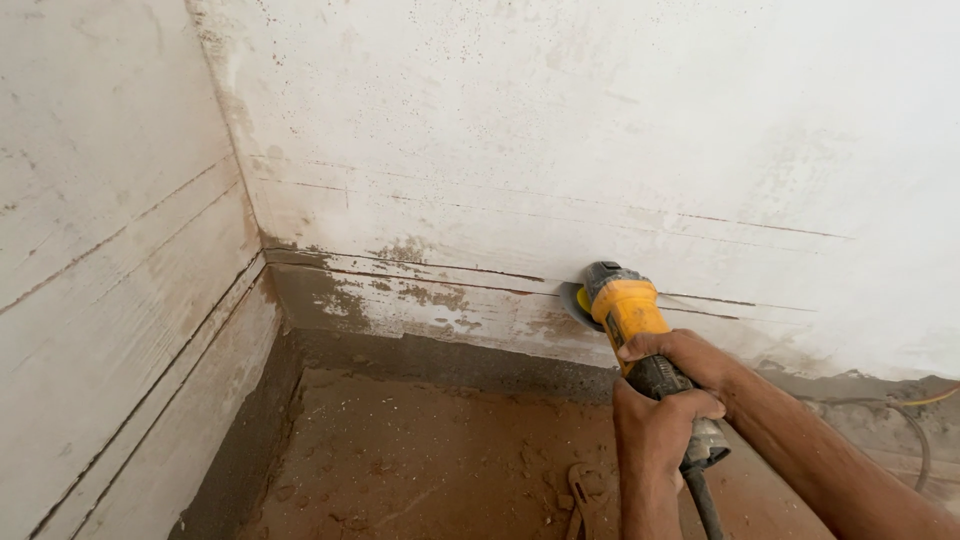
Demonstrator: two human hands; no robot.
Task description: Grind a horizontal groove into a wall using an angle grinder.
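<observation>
Whitewashed grooved corner wall [560, 120] (dusty red floor below), both hands, right hand [685, 357], left hand [655, 425], wrapped tightly around yellow-and-black angle grinder [630, 315], centre-right, disc against wall.

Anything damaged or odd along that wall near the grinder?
Yes. Low on the wall, left of the grinder held in both hands, the white coat has flaked off in brownish patches. Reddish dust covers the floor.

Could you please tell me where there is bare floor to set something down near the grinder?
The floor lies bare between the left wall and the left hand. It is crowded at right: both hands grip the yellow grinder, with a cable along the wall.
</observation>
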